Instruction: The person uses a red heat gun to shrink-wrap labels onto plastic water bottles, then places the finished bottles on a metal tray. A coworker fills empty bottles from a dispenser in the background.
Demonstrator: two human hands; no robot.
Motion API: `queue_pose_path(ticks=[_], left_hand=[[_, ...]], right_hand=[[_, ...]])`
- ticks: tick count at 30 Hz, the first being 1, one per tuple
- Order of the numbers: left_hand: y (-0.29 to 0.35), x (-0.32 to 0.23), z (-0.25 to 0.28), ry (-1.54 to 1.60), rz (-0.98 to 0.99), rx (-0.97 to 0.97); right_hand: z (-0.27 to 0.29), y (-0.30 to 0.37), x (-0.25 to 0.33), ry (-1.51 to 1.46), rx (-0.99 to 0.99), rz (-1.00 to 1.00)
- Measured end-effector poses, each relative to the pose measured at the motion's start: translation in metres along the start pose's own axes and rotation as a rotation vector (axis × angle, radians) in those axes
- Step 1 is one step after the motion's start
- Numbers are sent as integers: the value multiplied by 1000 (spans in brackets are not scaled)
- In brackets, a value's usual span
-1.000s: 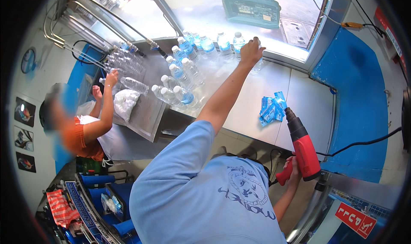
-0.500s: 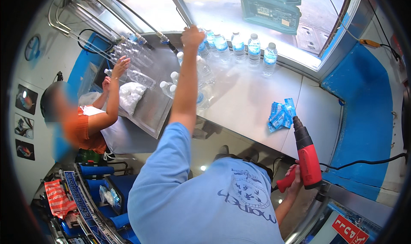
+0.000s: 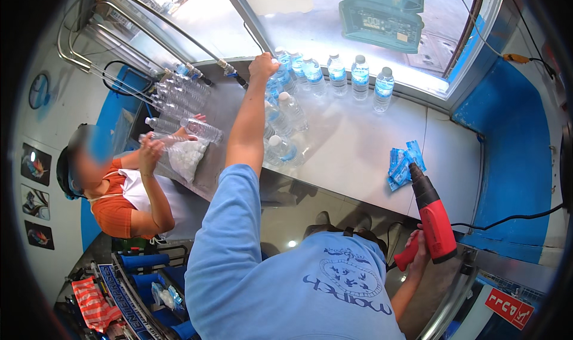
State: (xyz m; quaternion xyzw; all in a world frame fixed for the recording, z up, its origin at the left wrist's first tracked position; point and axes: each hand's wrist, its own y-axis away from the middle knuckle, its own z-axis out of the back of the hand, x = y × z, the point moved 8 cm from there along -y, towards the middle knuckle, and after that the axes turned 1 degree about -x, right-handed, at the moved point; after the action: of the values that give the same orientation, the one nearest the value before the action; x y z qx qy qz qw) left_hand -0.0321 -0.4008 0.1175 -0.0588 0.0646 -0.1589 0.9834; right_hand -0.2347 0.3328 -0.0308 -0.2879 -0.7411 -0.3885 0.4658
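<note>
At the far side of the counter, my left hand [image 3: 263,66] is closed at the top of a water bottle [image 3: 274,89], part of which my hand and forearm hide. Beside it, clear bottles with white caps [image 3: 293,111] crowd together. A row of blue-labelled water bottles [image 3: 337,76] runs along the window. My right hand [image 3: 418,251] grips the handle of a red and black heat gun [image 3: 437,231], low at the counter's right front edge. Its nozzle points toward a small pile of blue plastic sleeves [image 3: 406,165] on the counter.
On the left, a co-worker [image 3: 140,191] in orange handles an unlabelled bottle. Near them lie a bag of white caps [image 3: 188,158] and several unlabelled bottles [image 3: 182,95]. Metal filling pipes [image 3: 161,32] hang over that end. A black cord [image 3: 507,220] runs right from the heat gun.
My left hand has come slightly down and left among the bottles. The co-worker's hands have lowered, with one now holding a bottle. The heat gun stays in my right hand.
</note>
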Motion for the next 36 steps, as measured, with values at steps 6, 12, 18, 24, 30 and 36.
queue_pose_path(ticks=[6, 12, 18, 24, 30, 36], left_hand=[[18, -13, 35, 180, -133, -162], [49, -44, 144, 415, -681, -273], [116, -92, 229, 490, -999, -185], [205, -151, 212, 433, -815, -279], [321, -184, 98, 474, -633, -234], [344, -216, 29, 530, -564, -115]], right_hand=[[-4, 9, -4, -44, -9, -9], [-5, 12, 11, -57, 9, 18], [-9, 5, 21, -39, 58, 81], [12, 5, 12, -55, 102, 59], [22, 13, 0, -23, 133, 45], [14, 19, -7, -30, 153, 0]])
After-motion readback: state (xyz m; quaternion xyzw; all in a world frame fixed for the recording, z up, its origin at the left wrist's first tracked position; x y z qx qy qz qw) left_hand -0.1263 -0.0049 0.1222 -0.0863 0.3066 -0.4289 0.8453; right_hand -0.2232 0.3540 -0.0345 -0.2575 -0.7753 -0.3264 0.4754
